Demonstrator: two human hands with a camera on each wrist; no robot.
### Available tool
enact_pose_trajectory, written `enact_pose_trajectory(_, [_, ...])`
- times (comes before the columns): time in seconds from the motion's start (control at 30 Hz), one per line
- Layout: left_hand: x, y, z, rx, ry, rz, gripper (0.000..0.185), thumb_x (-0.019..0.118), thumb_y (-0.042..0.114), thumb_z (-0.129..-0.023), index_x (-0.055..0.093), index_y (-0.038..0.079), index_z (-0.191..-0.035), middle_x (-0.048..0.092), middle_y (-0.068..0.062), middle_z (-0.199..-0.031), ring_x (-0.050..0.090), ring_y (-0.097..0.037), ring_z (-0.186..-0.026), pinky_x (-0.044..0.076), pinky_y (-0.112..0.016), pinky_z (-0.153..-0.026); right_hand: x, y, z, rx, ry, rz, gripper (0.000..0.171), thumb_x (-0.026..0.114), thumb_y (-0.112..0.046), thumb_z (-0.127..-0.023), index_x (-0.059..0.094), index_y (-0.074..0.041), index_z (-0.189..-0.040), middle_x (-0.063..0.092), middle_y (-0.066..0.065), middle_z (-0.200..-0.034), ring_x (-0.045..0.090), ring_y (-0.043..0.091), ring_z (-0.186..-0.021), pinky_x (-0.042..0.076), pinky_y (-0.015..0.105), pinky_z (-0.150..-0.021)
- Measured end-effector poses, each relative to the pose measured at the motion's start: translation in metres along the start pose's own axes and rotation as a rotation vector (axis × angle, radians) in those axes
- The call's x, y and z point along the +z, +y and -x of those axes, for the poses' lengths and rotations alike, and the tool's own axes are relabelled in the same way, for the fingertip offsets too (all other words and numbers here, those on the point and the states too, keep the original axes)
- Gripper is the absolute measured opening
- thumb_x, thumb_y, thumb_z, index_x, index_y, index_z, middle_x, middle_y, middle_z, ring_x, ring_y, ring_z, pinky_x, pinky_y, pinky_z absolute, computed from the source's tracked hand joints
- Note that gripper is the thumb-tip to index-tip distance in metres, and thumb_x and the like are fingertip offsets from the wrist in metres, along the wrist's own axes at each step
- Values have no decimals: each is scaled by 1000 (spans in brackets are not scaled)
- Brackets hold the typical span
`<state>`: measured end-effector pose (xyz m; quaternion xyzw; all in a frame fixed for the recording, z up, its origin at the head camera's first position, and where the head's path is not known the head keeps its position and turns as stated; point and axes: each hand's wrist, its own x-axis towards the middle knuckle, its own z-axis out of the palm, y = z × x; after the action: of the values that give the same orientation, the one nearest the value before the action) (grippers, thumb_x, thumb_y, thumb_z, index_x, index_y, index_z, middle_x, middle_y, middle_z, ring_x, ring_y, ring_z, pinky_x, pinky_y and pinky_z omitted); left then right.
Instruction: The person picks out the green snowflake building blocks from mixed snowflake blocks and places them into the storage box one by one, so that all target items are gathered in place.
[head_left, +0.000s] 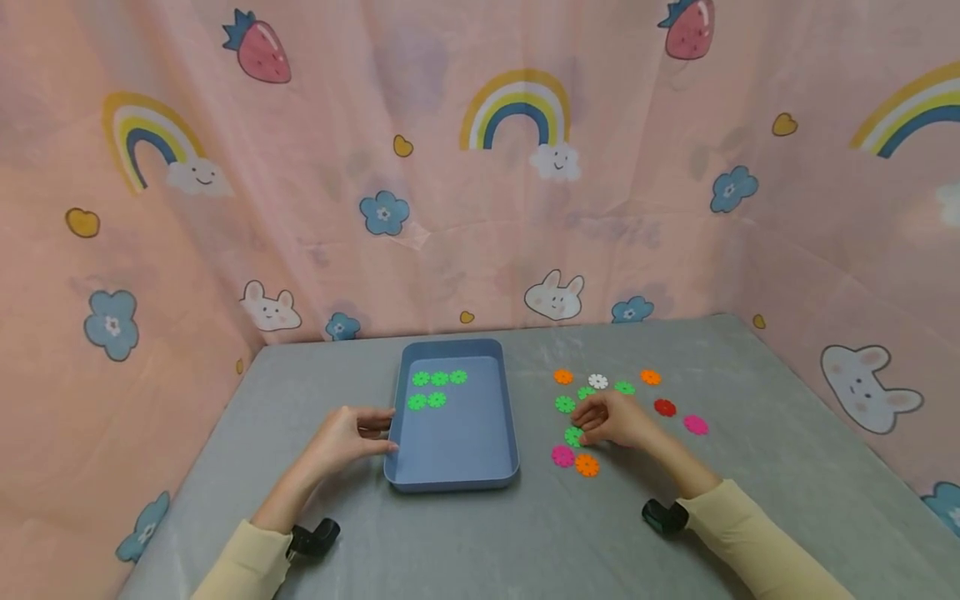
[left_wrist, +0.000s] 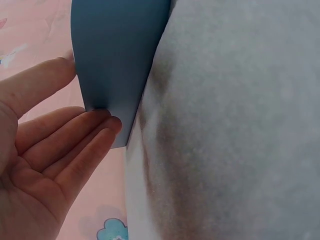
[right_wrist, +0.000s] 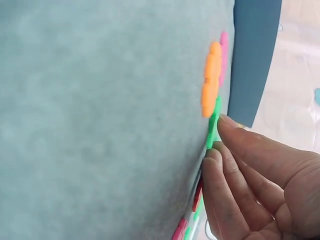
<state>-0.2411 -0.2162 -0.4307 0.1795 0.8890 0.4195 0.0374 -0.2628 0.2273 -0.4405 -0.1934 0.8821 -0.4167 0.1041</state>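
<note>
Grey table [head_left: 750,392] before pink cartoon-print curtain [head_left: 450,167].

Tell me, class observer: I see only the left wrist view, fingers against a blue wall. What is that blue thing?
Observer: A blue tray; the left hand touches its left edge.
Operator: Anything inside it?
Observer: Five green discs lie at its far end.
Operator: Where is the other hand?
Observer: The right hand rests among loose discs right of the tray, fingers on a green disc.
</note>
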Motion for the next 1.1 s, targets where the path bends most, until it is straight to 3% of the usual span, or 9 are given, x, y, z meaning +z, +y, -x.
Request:
enact_pose_trajectory(0.17, [0,1,-1,-2,2,1,58,82,24,-73,63,-1,-122,67,-17,-115,68,-27,-99,57,-33,-79,1,0,0,-1,14,39,31,80,-7,-74,68,2,-101,71,13,-95,69,21,-83,57,27,-69])
enact_pose_trajectory(0.4, [-1,4,-2,-6,12,2,56,83,22,-73,64,-1,-120,67,-17,-115,69,-26,-98,57,-34,-79,2,-8,-2,66,24,102,30,81,-8,-72,72,-3,-100,72,7,-94,67,16,-81,57,26,-69])
enact_pose_trajectory(1.1, [0,2,-1,-6,4,-7,58,83,24,-72,64,-1,-121,68,-16,-114,69,-26,-99,57,-34,-80,1,-7,-5,49,-44,173,22,79,-6,-74,72,-4,-94,67,1,-83,57,12,-74,52,20,-64])
